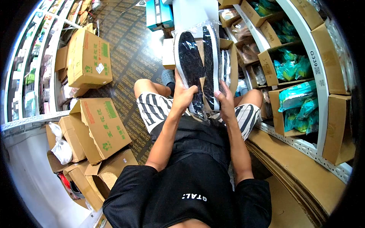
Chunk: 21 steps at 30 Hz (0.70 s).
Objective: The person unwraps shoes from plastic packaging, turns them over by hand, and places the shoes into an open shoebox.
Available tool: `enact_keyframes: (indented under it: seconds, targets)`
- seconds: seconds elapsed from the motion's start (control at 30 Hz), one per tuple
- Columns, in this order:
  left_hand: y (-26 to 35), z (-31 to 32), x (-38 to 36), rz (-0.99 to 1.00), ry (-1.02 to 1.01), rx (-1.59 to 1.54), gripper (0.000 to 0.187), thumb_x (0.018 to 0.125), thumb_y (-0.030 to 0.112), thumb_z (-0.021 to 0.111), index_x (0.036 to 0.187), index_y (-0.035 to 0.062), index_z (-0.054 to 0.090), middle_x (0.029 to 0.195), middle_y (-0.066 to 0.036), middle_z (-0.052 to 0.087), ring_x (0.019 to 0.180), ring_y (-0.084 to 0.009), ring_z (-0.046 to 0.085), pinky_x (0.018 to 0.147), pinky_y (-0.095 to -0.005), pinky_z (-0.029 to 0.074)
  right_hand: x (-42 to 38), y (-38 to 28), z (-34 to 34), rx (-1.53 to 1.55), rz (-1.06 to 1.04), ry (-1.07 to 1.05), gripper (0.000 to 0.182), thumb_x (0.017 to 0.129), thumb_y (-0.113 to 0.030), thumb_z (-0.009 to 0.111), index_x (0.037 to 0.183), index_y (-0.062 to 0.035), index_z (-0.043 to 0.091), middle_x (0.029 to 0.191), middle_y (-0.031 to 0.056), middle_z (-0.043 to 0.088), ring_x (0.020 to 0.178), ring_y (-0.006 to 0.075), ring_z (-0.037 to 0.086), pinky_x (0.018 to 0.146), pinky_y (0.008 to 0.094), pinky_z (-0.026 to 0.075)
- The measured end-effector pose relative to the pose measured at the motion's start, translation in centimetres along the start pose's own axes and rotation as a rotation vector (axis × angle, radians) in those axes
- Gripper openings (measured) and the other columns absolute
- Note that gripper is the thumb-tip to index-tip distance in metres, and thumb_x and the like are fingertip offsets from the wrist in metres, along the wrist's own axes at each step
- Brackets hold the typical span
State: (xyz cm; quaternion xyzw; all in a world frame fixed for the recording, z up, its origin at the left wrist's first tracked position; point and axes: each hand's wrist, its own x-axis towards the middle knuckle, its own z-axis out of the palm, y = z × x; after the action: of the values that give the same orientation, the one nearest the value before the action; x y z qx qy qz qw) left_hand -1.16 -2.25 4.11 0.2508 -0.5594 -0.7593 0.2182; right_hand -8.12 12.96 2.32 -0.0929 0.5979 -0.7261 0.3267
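Note:
A pair of black shoes (189,57) with white soles lies side by side in clear plastic, held up in front of my body. My left hand (184,92) grips the left shoe's lower part, its thumb across the dark upper. On the other side my right hand (226,99) holds the right shoe (209,68) by its outer edge, with the thumb against the white sole. Just behind the pair, on the right, an open cardboard box (234,64) contains more wrapped shoes (225,62).
Shelves (318,72) on the right hold open boxes with teal-wrapped items (291,66). Cardboard boxes (91,59) stand at the left, and flattened cardboard (289,167) lies at the lower right. A blue box (159,15) is near the top.

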Motion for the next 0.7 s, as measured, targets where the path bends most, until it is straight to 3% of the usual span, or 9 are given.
enact_keyframes:
  seconds: [0.1, 0.2, 0.27, 0.4, 0.53, 0.6, 0.63, 0.7]
  targets:
    - [-0.1, -0.2, 0.1, 0.041, -0.012, 0.072, 0.091, 0.067, -0.013, 0.053, 0.147, 0.0055, 0.015, 0.128, -0.014, 0.047, 0.111, -0.0226, 0.054, 0.092, -0.0307, 0.048, 0.3, 0.7, 0.0, -0.177, -0.131, -0.01, 0.078, 0.078, -0.032, 0.065, 0.137, 0.0101, 0.039, 0.135, 0.0202, 0.047, 0.123, 0.0239, 0.047, 0.107, 0.0335, 0.032]
    - [1.0, -0.1, -0.2, -0.055, -0.061, -0.046, 0.088, 0.072, -0.01, 0.056, 0.148, 0.0059, 0.015, 0.13, -0.014, 0.047, 0.116, -0.0232, 0.051, 0.098, -0.0321, 0.044, 0.2, 0.7, 0.1, -0.227, -0.165, -0.012, 0.078, 0.078, -0.033, 0.065, 0.138, 0.0099, 0.039, 0.136, 0.0205, 0.047, 0.125, 0.024, 0.046, 0.108, 0.0334, 0.031]
    - [1.4, -0.4, -0.4, -0.142, -0.114, -0.097, 0.084, 0.079, -0.003, 0.056, 0.15, 0.0071, 0.012, 0.137, -0.013, 0.043, 0.125, -0.0245, 0.045, 0.106, -0.0344, 0.036, 0.2, 1.2, -0.1, -0.108, -0.098, -0.022, 0.076, 0.079, -0.032, 0.064, 0.138, 0.01, 0.039, 0.137, 0.0209, 0.046, 0.127, 0.0247, 0.045, 0.109, 0.0336, 0.03]
    - [0.8, -0.9, -0.5, -0.102, -0.207, -0.162, 0.076, 0.087, 0.005, 0.05, 0.152, 0.0089, 0.01, 0.149, -0.012, 0.032, 0.136, -0.0243, 0.033, 0.113, -0.0357, 0.025, 0.1, 1.4, -0.2, -0.16, -0.15, -0.01, 0.075, 0.081, -0.031, 0.064, 0.138, 0.0098, 0.038, 0.138, 0.0205, 0.046, 0.127, 0.0248, 0.044, 0.109, 0.0331, 0.029]
    - [0.2, -1.2, -0.7, -0.139, -0.231, -0.27, 0.064, 0.096, 0.013, 0.045, 0.151, 0.008, 0.014, 0.148, -0.012, 0.035, 0.134, -0.0237, 0.036, 0.113, -0.036, 0.028, -0.7, 0.6, 0.5, -0.112, -0.08, -0.02, 0.076, 0.081, -0.028, 0.066, 0.14, 0.0096, 0.035, 0.138, 0.0223, 0.044, 0.13, 0.0263, 0.041, 0.111, 0.0338, 0.027]
    - [-1.1, -1.6, -0.5, -0.213, -0.195, -0.322, 0.056, 0.103, 0.033, 0.038, 0.149, 0.0059, 0.019, 0.146, -0.011, 0.039, 0.131, -0.024, 0.041, 0.111, -0.0368, 0.031, -1.1, 0.1, 1.1, -0.209, -0.135, -0.004, 0.076, 0.081, -0.028, 0.066, 0.14, 0.0094, 0.035, 0.138, 0.0227, 0.044, 0.13, 0.0268, 0.041, 0.11, 0.0342, 0.028]
    - [-1.5, -1.6, -0.6, -0.212, -0.196, -0.322, 0.056, 0.103, 0.033, 0.038, 0.149, 0.0059, 0.019, 0.146, -0.011, 0.039, 0.131, -0.024, 0.041, 0.111, -0.0368, 0.031, -1.3, -0.1, 1.2, -0.307, -0.189, 0.012, 0.076, 0.081, -0.027, 0.066, 0.14, 0.0092, 0.035, 0.138, 0.0232, 0.043, 0.129, 0.0273, 0.042, 0.11, 0.0347, 0.028]
    - [-2.1, -1.6, -1.0, -0.168, -0.261, -0.18, 0.068, 0.1, 0.051, 0.032, 0.147, 0.0032, 0.024, 0.142, -0.012, 0.043, 0.126, -0.0247, 0.045, 0.109, -0.0369, 0.034, -1.7, -0.7, 1.8, -0.311, -0.162, -0.022, 0.077, 0.079, -0.027, 0.068, 0.138, 0.0096, 0.035, 0.136, 0.0247, 0.044, 0.129, 0.0298, 0.042, 0.11, 0.0365, 0.029]
